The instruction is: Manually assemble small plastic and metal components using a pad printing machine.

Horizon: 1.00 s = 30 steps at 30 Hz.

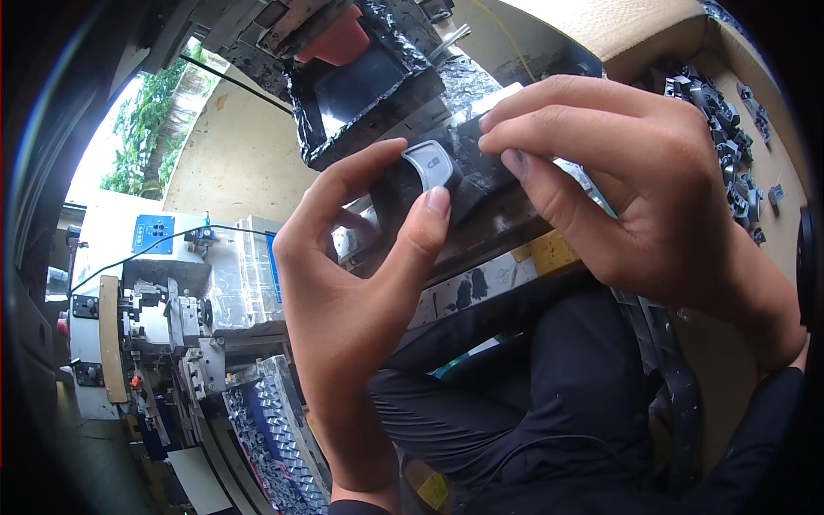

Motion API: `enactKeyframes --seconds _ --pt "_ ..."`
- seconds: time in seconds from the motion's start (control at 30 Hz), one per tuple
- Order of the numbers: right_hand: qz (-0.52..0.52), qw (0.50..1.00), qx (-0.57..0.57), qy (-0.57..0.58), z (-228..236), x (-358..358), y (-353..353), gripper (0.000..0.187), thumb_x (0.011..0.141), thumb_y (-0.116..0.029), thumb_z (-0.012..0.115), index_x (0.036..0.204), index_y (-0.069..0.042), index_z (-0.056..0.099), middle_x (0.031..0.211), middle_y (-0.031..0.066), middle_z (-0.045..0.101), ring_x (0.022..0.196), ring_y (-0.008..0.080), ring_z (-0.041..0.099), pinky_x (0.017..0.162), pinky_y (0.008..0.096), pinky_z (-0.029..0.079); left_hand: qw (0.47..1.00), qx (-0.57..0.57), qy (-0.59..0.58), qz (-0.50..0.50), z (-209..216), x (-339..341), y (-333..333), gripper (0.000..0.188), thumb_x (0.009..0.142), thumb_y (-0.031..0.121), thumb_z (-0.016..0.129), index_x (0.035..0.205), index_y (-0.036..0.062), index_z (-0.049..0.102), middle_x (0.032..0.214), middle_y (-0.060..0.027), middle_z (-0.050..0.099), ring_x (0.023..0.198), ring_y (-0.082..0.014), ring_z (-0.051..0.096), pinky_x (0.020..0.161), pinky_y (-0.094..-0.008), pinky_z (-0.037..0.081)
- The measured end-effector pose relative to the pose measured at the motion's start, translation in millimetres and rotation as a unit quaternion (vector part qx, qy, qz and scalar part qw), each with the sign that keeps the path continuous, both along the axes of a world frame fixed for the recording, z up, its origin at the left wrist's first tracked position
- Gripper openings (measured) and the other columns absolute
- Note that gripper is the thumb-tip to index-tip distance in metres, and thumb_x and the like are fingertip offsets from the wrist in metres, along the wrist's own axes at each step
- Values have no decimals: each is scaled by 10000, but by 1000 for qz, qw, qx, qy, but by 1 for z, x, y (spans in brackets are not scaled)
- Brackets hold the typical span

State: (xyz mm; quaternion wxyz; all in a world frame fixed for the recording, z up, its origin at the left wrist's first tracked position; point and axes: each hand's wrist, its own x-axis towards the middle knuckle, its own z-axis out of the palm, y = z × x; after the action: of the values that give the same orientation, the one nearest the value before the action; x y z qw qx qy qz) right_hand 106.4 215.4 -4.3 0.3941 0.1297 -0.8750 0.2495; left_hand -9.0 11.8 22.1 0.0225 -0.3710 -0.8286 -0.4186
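My left hand (343,266) pinches a small grey plastic button cap (430,163) by its edges, between thumb and forefinger. The cap is curved, with a lighter rim and a small dark lock symbol on its face. To its right is my right hand (635,172), fingers bent and nothing visible in them; its thumb tip lies close below the forefinger. Behind both hands, a dark fixture block (476,176) sits on the machine bed and is partly covered by them.
Above the fixture hangs a reddish pad (336,43) beside a dark, ink-smeared tray (360,90). A cardboard box (764,60) at right holds many small dark plastic parts (730,146). Another machine (172,309) stands at left, near a rack of small parts (270,438).
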Motion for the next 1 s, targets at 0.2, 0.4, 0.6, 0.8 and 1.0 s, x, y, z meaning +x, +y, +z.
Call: enactKeyframes --seconds 0.2,0.4,0.6,0.8,1.0 --pt "-6 1000 -3 -5 -1 -2 -3 147 902 60 686 1022 29 766 1054 184 774 957 291 788 826 353 631 999 -7 -32 8 2 -2 -2 651 837 445 843 1268 -29 728 1141 -196 739 1080 -281 705 985 -387 526" --pt "-5 1000 4 -12 0 -3 -5 153 908 62 676 1030 33 764 1054 183 772 958 285 787 834 353 629 1000 6 -30 1 1 -4 -4 651 843 412 854 1286 -45 711 1184 -217 729 1132 -292 696 1033 -405 513" --pt "-16 999 15 -23 1 0 -4 153 920 64 667 1038 39 760 1078 186 767 982 289 781 858 357 626 1000 15 0 -1 -3 -3 -3 637 860 354 855 1323 -48 683 1222 -218 718 1172 -289 680 1058 -398 499" --pt "-2 996 -59 67 -17 -11 -12 158 915 76 673 1044 40 758 1078 185 766 983 293 781 860 360 626 1000 26 -8 -8 -6 -4 -1 643 864 347 857 1331 -56 673 1230 -212 711 1172 -279 679 1052 -396 505" --pt "-23 995 -69 73 -12 -9 -23 166 904 76 689 1050 33 758 1079 176 770 985 290 782 853 357 623 999 33 -11 -17 -6 -4 -4 598 892 298 845 1340 -55 666 1229 -207 709 1176 -266 680 1047 -375 512"
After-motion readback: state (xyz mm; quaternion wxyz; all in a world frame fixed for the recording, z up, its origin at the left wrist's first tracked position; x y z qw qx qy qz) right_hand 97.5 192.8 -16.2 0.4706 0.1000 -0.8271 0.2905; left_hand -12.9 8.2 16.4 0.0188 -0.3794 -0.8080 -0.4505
